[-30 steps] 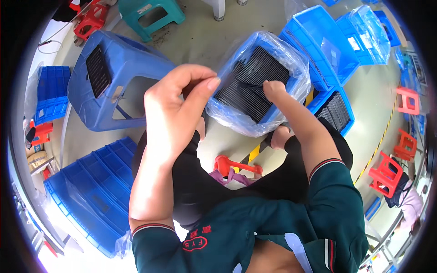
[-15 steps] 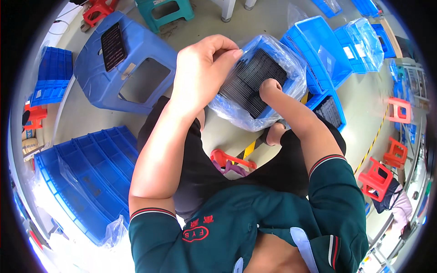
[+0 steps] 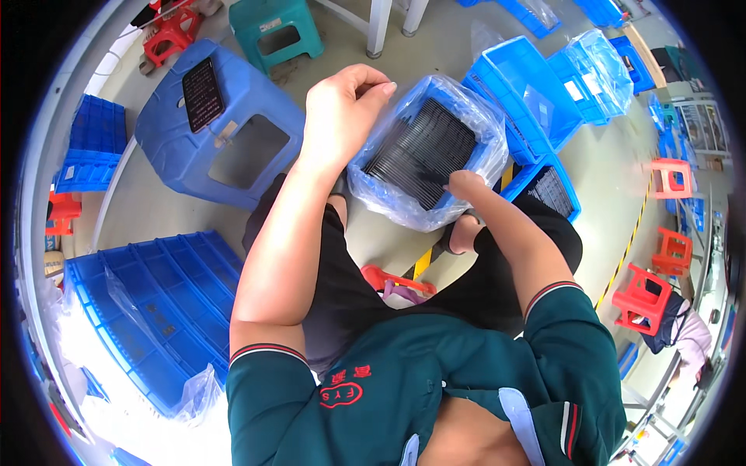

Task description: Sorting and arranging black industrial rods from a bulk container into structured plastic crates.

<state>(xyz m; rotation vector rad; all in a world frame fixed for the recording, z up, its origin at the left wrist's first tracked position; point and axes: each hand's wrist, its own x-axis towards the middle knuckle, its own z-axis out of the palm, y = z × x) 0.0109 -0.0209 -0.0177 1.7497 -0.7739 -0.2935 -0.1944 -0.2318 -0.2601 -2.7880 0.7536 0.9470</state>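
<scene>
A blue plastic bin [image 3: 492, 145], lined with a clear plastic bag [image 3: 378, 203], stands on the floor in front of my knees. Thin black strips [image 3: 427, 144] lie in it in close rows. My left hand [image 3: 342, 115] is raised by the bin's far left corner, thumb and fingers pinched together; anything between them is too small to make out. At the near right corner is my right hand [image 3: 466, 185], its fingertips down at the ends of the strips. Its fingers are mostly hidden, so their grip does not show.
On my left stand a blue stool [image 3: 167, 147] with a phone [image 3: 203, 95] on it and a large ribbed blue crate [image 3: 159, 303]. Right of the bin are an open blue crate [image 3: 536, 101] and a smaller one [image 3: 571, 182] holding dark strips. A green stool [image 3: 276, 31] stands farther off.
My right hand has moved from over the strips toward the bin's near right corner. My left hand stays pinched near the far left side. The whole view has shifted slightly.
</scene>
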